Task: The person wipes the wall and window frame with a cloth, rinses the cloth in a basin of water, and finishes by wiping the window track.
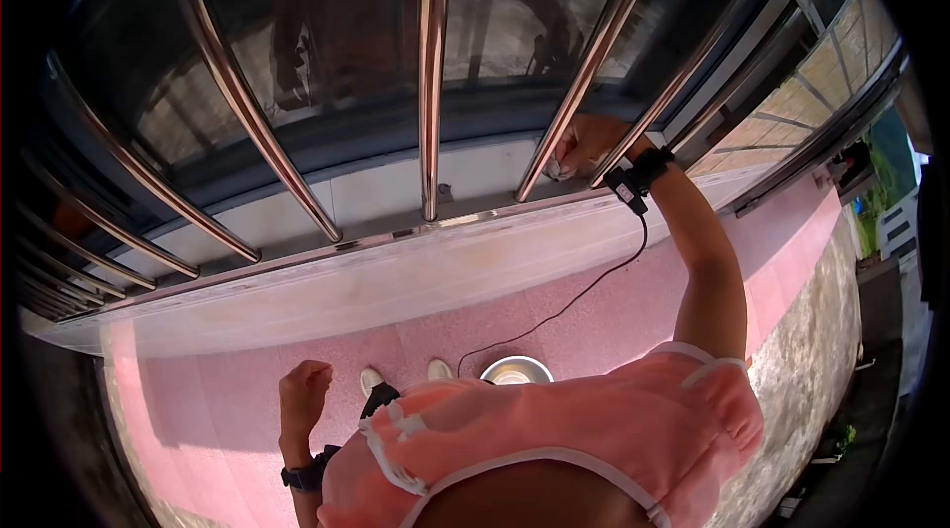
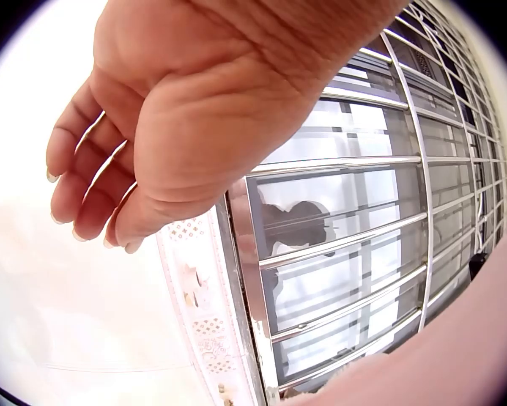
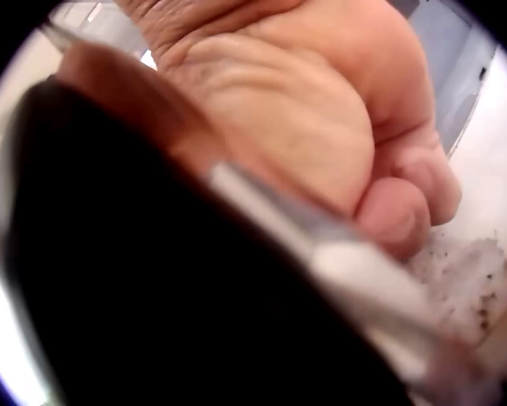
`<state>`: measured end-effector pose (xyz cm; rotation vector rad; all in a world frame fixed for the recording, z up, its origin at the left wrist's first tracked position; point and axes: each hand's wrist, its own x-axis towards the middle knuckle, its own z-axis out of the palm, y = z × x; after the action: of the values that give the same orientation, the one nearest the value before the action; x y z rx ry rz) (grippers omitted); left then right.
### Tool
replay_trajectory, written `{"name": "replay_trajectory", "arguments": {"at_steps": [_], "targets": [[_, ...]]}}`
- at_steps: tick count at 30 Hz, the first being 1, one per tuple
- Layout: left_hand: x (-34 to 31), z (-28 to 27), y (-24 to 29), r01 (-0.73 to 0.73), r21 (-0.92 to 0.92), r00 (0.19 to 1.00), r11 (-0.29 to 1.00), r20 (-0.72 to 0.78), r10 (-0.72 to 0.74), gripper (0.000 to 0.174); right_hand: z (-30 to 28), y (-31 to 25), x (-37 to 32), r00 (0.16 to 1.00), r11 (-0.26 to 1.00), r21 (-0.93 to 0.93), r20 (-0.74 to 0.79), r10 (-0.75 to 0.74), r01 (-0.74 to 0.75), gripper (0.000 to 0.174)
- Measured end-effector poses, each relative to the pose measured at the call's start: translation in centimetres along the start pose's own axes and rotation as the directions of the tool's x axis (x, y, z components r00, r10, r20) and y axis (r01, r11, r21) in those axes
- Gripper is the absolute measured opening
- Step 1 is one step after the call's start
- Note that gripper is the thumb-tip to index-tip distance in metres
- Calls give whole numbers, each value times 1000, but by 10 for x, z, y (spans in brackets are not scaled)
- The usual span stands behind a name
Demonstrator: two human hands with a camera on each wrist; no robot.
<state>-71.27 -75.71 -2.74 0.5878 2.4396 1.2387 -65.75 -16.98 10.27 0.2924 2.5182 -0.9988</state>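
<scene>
My right hand (image 1: 594, 144) reaches between the shiny metal bars (image 1: 432, 73) to the pale window sill (image 1: 485, 170). Its fingers curl over a crumpled white cloth (image 3: 469, 275) spotted with dark dirt, pressed against the sill. A blurred bar crosses in front of this hand in the right wrist view and hides part of it. Down at my side, my left hand (image 1: 304, 397) hangs loosely curled with nothing in it. The left wrist view shows the same left hand (image 2: 177, 110) from the palm side, apart from the barred window.
A metal basin (image 1: 517, 370) stands on the pink tiled floor (image 1: 218, 399) near my shoes (image 1: 439, 369). A black cable (image 1: 569, 305) runs down from the right wrist camera. Behind the bars is dark window glass (image 1: 495, 23). A small grey piece (image 1: 444, 192) lies on the sill.
</scene>
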Motion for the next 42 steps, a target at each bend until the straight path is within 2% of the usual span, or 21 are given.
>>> {"name": "replay_trajectory", "arguments": {"at_steps": [3, 4, 8, 11, 15, 17, 19, 22, 25, 26, 27, 29, 31, 33, 34, 37, 38, 39, 40, 41, 42], "targets": [[2, -2, -5, -4, 12, 1000, 1000, 8, 4, 10, 22, -10, 3, 998, 989, 134, -52, -48, 55, 18], [4, -1, -1, -22, 19, 1000, 1000, 8, 22, 10, 24, 4, 7, 994, 968, 229, -30, -100, 105, 16], [9, 0, 9, -69, 28, 998, 997, 14, 69, 9, 11, 31, 0, 997, 979, 188, -41, -69, 76, 14], [9, 3, 9, -83, 21, 996, 996, 18, 83, 9, 20, 20, -1, 996, 982, 180, -83, -45, 59, 14], [8, 2, 14, -86, 30, 995, 996, 46, 85, 9, 17, 25, -5, 982, 999, 1, -188, -32, 33, 13], [5, 2, 15, -88, 22, 995, 996, 41, 87, 9, 9, 33, -13, 960, 993, -116, -279, -8, -26, 10], [5, 4, 16, -87, 6, 996, 996, 34, 86, 9, 4, 37, -20, 936, 930, -358, -294, -195, 81, 8], [3, 7, 14, -85, -1, 995, 996, 54, 85, 9, 16, 29, -24, 908, 969, -249, -408, -94, -11, 10], [3, 12, 11, -118, -7, 990, 993, 83, 118, 9, 33, 32, -26, 866, 978, -52, -457, -205, 204, 9], [4, 15, 11, -133, -9, 987, 991, 86, 133, 9, 33, 34, -27, 881, 974, -52, -418, -223, 222, 8], [4, 15, 12, -145, -8, 985, 989, 93, 145, 9, 24, 41, -30, 870, 958, -261, -439, -225, 116, 10], [4, 11, 16, -165, 2, 982, 986, 96, 164, 9, 13, 55, -36, 848, 786, -606, -476, -232, -126, 14], [2, 7, 15, -151, 10, 984, 988, 98, 150, 9, 30, 57, -37, 822, 938, -347, -530, -210, 17, 12], [0, 8, 8, -109, 9, 990, 994, 87, 108, 9, 40, 49, -38, 795, 983, -75, -579, -179, 167, 11], [0, 7, 6, -117, 4, 987, 993, 107, 116, 9, 47, 39, -37, 802, 959, -168, -526, -284, 229, 14], [5, 1, 7, -139, 2, 980, 990, 147, 137, 9, 43, 25, -49, 885, 995, -97, -461, -69, 27, 12], [7, -1, 8, -140, 2, 980, 990, 143, 138, 9, 45, 18, -52, 852, 994, -72, -523, 34, -84, 10], [10, -4, 7, -139, 2, 980, 990, 141, 137, 9, 49, 13, -59, 718, 971, -239, -680, -152, -20, 9], [12, -5, 4, -141, -5, 979, 990, 148, 140, 9, 57, 9, -66, 543, 913, -409, -766, -344, 1, 8], [14, -7, 0, -143, -10, 978, 990, 151, 143, 10, 66, 4, -73, 342, 822, -569, -776, -530, -17, 8], [18, -10, -3, -143, -15, 978, 990, 152, 144, 10, 76, -2, -91, 445, 914, -380, -850, -283, -145, 11]]}}
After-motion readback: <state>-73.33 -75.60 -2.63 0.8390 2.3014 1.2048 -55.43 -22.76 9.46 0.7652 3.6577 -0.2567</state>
